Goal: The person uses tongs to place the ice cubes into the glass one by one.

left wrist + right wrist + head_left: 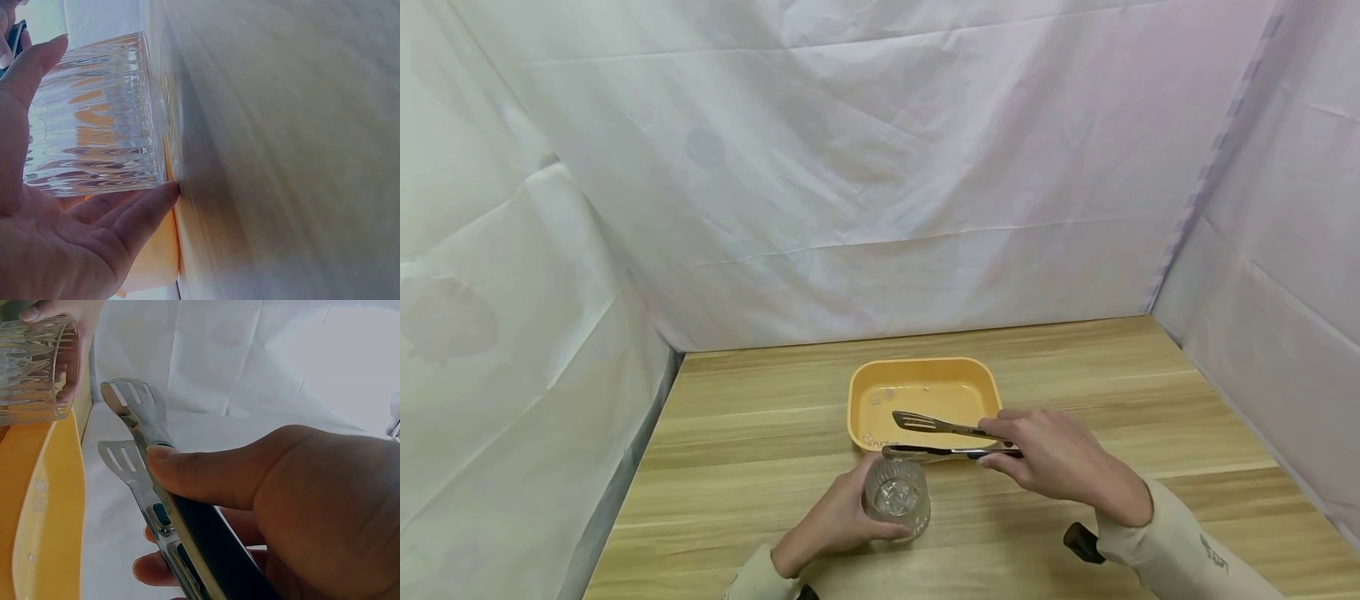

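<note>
My left hand (848, 510) grips a ribbed clear glass (898, 498) at the near side of a yellow tray. Thumb and fingers lie around the glass in the left wrist view, where its ribbed wall (94, 125) shows. Clear pieces are visible inside the glass. In my right hand (1051, 457) are metal tongs (936, 423) with slotted tips and dark handle grips. The tong arms stand apart, with nothing seen between the tips (134, 400). These tips hover over the tray's near edge, close to the glass rim.
The yellow tray (925, 363) holds a few small clear pieces (880, 397), mostly along its left side and near-left corner. Under everything lies a wood-grain table (752, 433). White cloth (880, 183) hangs behind and at both sides of the table.
</note>
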`<state>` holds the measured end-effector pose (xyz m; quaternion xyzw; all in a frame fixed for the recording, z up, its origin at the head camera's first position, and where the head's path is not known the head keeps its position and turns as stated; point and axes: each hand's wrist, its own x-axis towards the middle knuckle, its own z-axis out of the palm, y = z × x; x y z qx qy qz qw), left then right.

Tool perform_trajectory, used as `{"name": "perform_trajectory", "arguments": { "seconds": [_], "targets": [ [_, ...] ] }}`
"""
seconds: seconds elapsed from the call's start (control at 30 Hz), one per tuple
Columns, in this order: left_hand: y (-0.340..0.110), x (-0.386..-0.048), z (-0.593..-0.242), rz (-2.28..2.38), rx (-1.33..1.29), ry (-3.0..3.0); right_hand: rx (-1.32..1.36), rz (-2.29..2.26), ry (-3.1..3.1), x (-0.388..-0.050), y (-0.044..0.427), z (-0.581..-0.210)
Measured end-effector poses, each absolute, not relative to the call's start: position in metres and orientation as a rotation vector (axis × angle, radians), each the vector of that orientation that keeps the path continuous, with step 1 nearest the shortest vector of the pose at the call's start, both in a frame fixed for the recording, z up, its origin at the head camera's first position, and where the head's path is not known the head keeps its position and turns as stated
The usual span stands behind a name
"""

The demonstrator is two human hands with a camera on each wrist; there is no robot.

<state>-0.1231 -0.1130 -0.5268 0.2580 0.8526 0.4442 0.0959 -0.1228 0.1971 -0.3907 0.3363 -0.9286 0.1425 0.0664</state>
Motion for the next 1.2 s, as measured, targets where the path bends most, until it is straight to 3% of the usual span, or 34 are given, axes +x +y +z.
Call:
{"name": "perform_trajectory", "arguments": {
  "seconds": [1.2],
  "targets": [
    [-0.112,-0.124,-0.528,1.299,0.741,2.518,0.607,0.36,-3.068,-0.193,0.219,-0.44]
  ]
}}
